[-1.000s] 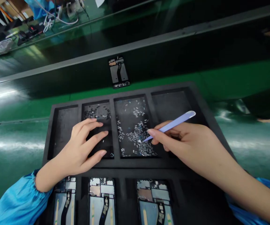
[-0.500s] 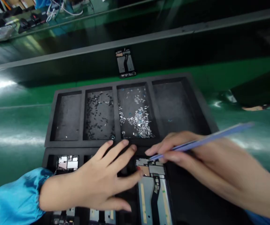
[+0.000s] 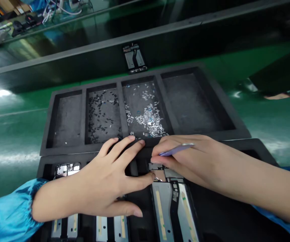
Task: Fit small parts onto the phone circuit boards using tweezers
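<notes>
Beneath my hands lies an opened phone (image 3: 165,208), its inner side up, with a dark flex cable running down it. My right hand (image 3: 185,158) pinches purple tweezers (image 3: 177,149) over the phone's upper end; the tips are hidden behind my fingers. My left hand (image 3: 114,181) is spread with its fingers apart, its index fingertip touching the phone's upper left edge. Two more opened phones lie partly under that hand and wrist, a left one (image 3: 68,168) and a middle one (image 3: 112,228), in slots of the black foam tray (image 3: 142,232).
Ahead stands a black foam tray with compartments (image 3: 82,117); small dark pieces (image 3: 99,114) and small silvery pieces (image 3: 152,122) lie in two of them. Another opened phone (image 3: 134,58) lies beyond it. Cables (image 3: 50,13) clutter the far left. A person's foot (image 3: 277,96) shows at right.
My right hand has turned over and moved slightly left, and the tweezers now point more toward the camera. My left hand stays spread by the phone. The whole view has shifted slightly.
</notes>
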### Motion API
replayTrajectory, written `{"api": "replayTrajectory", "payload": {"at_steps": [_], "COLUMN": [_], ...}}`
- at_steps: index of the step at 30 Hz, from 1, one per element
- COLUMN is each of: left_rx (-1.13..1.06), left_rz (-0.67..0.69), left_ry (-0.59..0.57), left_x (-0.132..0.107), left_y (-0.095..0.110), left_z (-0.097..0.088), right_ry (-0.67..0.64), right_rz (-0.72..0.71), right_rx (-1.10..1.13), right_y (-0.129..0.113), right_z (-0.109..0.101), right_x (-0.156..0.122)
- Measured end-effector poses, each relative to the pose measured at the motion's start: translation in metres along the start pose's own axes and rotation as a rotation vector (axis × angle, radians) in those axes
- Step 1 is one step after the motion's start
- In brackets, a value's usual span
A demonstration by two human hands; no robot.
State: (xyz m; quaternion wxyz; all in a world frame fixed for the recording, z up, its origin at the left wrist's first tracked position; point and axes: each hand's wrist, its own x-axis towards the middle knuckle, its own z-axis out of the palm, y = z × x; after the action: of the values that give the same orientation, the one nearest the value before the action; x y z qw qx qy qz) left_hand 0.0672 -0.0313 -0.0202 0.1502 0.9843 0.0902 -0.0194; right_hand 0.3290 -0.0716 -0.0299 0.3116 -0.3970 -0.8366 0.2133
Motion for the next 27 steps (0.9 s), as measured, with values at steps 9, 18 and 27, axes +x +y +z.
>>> {"api": "replayTrajectory", "payload": {"at_steps": [9, 18, 27], "left_rx": [0.017, 0.011, 0.009], "left_rz": [-0.005, 0.002, -0.003], "left_ry": [0.015, 0.001, -0.012], "left_x": [0.0007, 0.0008, 0.0006], "left_y": [-0.0011, -0.0011, -0.0005], "left_z": [-0.0022, 0.0, -0.0008], "right_ry": [-0.024, -0.031, -0.069], "right_rz": [-0.056, -0.166, -0.179], "right_rx": [-0.036, -0.19, -0.218], "right_y": [0.0026, -0.005, -0.0013], "right_z": [-0.003, -0.0009, -0.0015], "right_x": [0.0004, 0.0029, 0.0042]}}
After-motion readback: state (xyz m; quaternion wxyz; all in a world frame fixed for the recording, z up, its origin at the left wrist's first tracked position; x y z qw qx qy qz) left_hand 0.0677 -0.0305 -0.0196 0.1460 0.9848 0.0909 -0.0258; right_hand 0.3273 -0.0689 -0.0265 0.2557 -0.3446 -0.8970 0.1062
